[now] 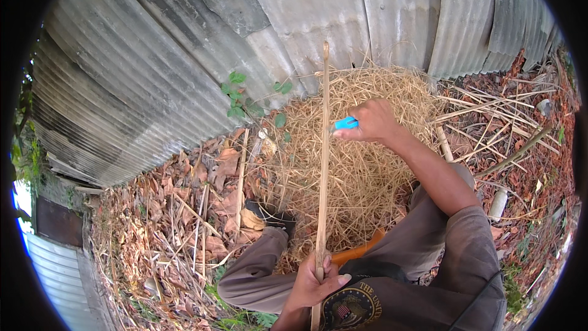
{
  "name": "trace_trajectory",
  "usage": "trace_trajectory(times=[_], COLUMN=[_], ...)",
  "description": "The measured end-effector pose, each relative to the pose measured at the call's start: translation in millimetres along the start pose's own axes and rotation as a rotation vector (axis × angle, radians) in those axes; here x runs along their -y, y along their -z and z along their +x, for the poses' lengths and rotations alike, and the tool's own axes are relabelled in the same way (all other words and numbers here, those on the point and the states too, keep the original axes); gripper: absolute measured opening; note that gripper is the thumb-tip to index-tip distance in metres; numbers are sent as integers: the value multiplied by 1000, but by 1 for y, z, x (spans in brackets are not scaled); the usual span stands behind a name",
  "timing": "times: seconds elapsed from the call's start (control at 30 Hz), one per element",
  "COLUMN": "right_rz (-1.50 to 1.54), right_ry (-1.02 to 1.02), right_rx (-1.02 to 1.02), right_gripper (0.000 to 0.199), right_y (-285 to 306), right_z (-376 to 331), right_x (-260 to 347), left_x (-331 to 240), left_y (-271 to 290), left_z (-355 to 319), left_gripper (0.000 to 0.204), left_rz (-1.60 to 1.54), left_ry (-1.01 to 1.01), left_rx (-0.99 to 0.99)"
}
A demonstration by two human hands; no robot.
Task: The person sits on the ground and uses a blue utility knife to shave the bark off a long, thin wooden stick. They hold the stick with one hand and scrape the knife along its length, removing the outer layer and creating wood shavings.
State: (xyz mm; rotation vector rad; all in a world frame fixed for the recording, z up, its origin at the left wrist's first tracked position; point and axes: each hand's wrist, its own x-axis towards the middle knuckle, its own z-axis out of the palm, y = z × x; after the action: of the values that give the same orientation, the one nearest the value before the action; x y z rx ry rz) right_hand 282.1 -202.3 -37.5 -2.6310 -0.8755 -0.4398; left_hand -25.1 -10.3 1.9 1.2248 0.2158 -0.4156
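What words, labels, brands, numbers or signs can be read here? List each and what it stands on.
Shirt: capital letters arched round an emblem; printed words I won't copy out.
Emblem: any marks in its ring are too small to read.
Strip, blue tool, metal wall: no lettering that I can make out.

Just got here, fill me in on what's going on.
A person's left hand grips a long wooden stick near its lower end, by the body. The right hand holds a small blue tool at the stick's right side, farther up; I can't tell whether it touches. The stick extends over a straw-like pile, toward a corrugated wall.
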Motion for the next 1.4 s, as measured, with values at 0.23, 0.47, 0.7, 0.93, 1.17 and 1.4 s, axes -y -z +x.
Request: trace_trajectory(times=[0.23, 0.47, 0.7, 0.93, 1.17, 1.4], right_rz=[308, 348, 270, 96, 184, 285], right_ry=[-824, -394, 111, 61, -131, -187], right_rx=[-219, 37, 113, -27, -77, -12], right_gripper=[91, 82, 78, 77, 80, 79], right_y=[13, 23, 19, 13, 7, -1], right_z=[15, -10, -47, -23, 8, 11], right_x=[-121, -18, 59, 25, 5, 20], left_x=[17, 4, -19, -12, -10, -6], left_y=[3, 24, 8, -12, 4, 12], left_z=[-29, 32, 80, 78, 55, 31], left_gripper=[35, 25, 24, 30, 35, 35], left_rz=[87, 32, -144, -139, 115, 159], left_ry=[96, -168, -172, -149, -171, -192], left_rx=[142, -55, 80, 59, 86, 53])
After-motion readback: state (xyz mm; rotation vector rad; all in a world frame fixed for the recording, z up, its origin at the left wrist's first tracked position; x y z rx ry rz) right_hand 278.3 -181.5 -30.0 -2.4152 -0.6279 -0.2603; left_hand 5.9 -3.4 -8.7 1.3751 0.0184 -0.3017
